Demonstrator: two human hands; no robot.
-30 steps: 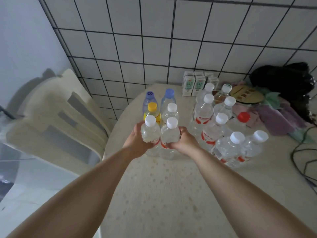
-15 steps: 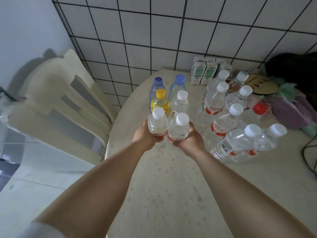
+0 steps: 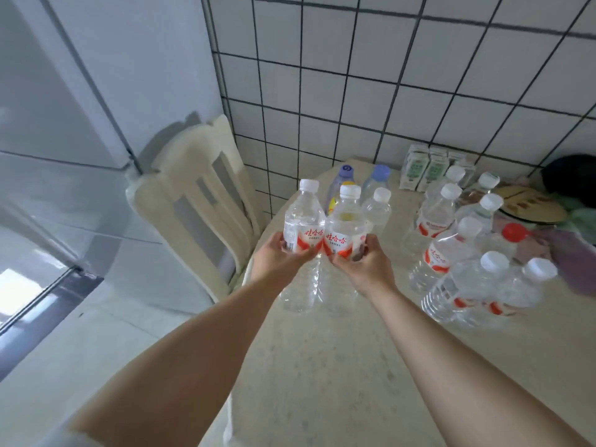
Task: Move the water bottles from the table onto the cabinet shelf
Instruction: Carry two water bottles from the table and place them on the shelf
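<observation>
Two clear plastic water bottles with white caps and red-and-white labels, one [image 3: 303,227] in the left hand [image 3: 279,258] and one [image 3: 344,233] in the right hand [image 3: 364,269], are touching side by side, each gripped closed-fingered, above the speckled beige bench [image 3: 338,366]. More capped bottles [image 3: 458,250] are standing at three o'clock; a cream slatted chair [image 3: 193,214] is sitting at nine o'clock.

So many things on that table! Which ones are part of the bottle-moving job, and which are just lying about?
Part of the job:
- two white-capped water bottles, one in the left hand, one in the right hand
- white-capped water bottles standing on the table

Lying about:
- milk cartons
- yellow bottle
- chair
</observation>
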